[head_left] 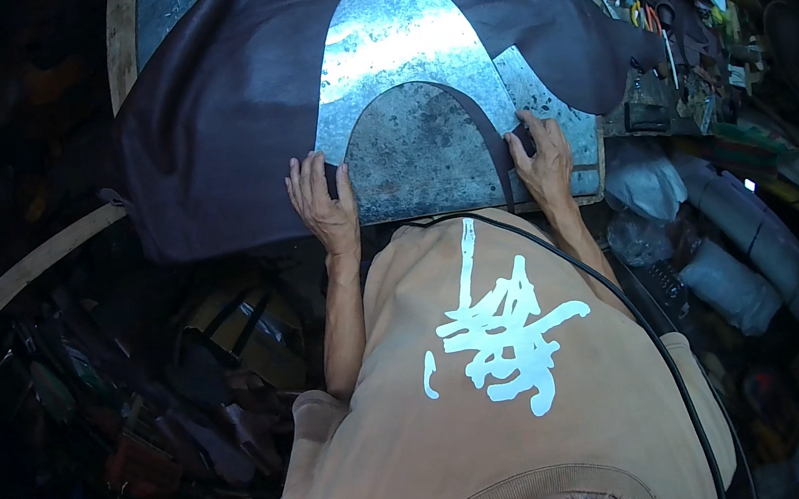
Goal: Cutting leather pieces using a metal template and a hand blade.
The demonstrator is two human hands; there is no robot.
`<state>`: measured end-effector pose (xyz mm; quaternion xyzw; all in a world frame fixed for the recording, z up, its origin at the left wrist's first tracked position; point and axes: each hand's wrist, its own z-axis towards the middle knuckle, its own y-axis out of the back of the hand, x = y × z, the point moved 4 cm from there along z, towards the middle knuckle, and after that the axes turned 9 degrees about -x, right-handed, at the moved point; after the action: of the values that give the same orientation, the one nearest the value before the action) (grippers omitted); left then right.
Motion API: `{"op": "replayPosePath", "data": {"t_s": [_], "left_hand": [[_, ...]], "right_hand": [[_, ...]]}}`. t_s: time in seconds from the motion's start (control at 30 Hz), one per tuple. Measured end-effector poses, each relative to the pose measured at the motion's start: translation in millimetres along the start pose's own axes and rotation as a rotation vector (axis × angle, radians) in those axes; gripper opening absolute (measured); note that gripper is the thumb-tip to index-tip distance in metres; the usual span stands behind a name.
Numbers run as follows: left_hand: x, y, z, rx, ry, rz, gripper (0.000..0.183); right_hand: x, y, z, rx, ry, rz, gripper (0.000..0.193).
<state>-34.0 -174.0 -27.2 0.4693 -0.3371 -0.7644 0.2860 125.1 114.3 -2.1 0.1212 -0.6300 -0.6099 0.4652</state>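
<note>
A shiny, arch-shaped sheet-metal template (399,32) lies on a large dark brown leather hide (214,143). My left hand (324,202) is at the lower end of its left leg, fingers and thumb on either side of the metal. At the end of the other leg, my right hand (543,156) grips likewise, with the thumb on the inner side. Inside the arch, the grey worktable surface (422,151) shows, with a curved leather edge along the right. The undersides of my fingers are hidden.
Tools and small items, among them scissors (652,18), crowd the table's right end. Clear plastic-wrapped bundles (648,181) lie beside the table. A wooden strip (53,260) juts out at the left. A black cable (619,306) runs across my shirt.
</note>
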Motion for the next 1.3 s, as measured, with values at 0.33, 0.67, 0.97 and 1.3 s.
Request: {"op": "replayPosePath", "data": {"t_s": [0.33, 0.67, 0.97, 1.3], "left_hand": [[0.3, -1.6, 0.1, -0.013, 0.022, 0.015, 0.036], [-1.0, -0.5, 3.4, 0.001, 0.033, 0.01, 0.035], [0.7, -0.4, -0.4, -0.011, 0.02, -0.001, 0.029], [-11.3, 3.4, 7.7, 0.021, -0.043, 0.047, 0.02]], "right_hand": [[0.4, 0.3, 1.4, 0.017, -0.003, 0.006, 0.04], [2.0, 2.2, 3.3, 0.023, 0.015, 0.029, 0.039], [2.0, 3.6, 1.0, 0.005, 0.001, 0.041, 0.039], [2.8, 6.8, 1.2, -0.024, -0.006, 0.043, 0.04]]}}
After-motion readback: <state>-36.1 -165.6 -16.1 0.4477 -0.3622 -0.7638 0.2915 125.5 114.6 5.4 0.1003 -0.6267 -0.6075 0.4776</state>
